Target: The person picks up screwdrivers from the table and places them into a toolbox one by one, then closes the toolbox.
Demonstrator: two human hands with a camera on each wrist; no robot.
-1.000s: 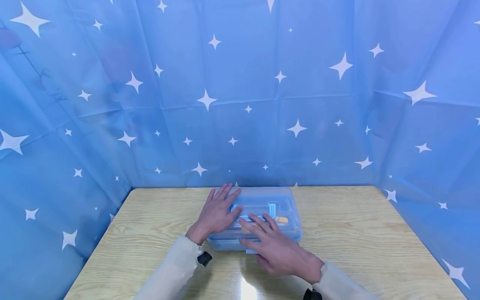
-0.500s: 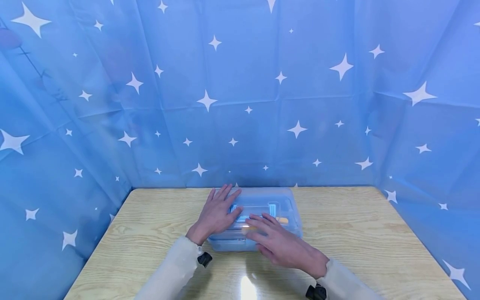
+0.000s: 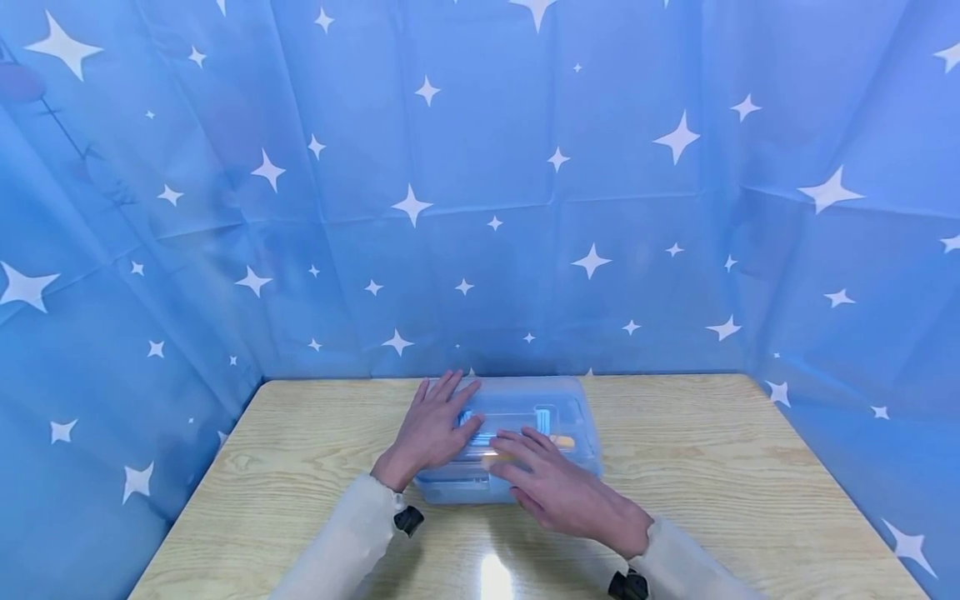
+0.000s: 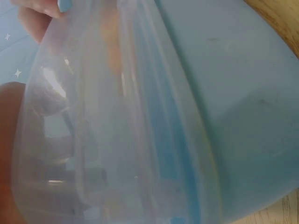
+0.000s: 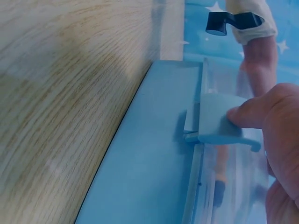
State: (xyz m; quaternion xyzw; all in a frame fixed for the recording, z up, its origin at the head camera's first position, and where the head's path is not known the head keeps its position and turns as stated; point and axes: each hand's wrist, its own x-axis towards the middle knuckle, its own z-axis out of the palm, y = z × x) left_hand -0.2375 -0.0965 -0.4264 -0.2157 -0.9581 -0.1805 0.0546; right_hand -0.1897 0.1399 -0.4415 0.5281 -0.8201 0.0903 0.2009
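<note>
A light blue plastic box (image 3: 457,492) with a clear lid (image 4: 60,130) sits on the table. My left hand (image 3: 431,425) lies spread over the left part of the lid, fingers pointing away. My right hand (image 3: 558,487) is at the front of the box, its fingers reaching over the lid. Up close in the right wrist view, the right thumb (image 5: 247,114) presses a light blue latch (image 5: 211,116) that stands raised at the lid's edge, its hooked end toward the lid. Through the lid an orange item (image 3: 562,441) shows; what it is cannot be made out.
The wooden table (image 3: 315,442) reaches out on both sides of the box. A blue curtain with white stars (image 3: 510,283) hangs behind it and along both sides. Each wrist wears a small black camera (image 3: 408,521).
The right hand has shifted slightly right and away. The latch, which stuck out below the box's front edge, no longer shows there in the head view. The left hand has stayed still.
</note>
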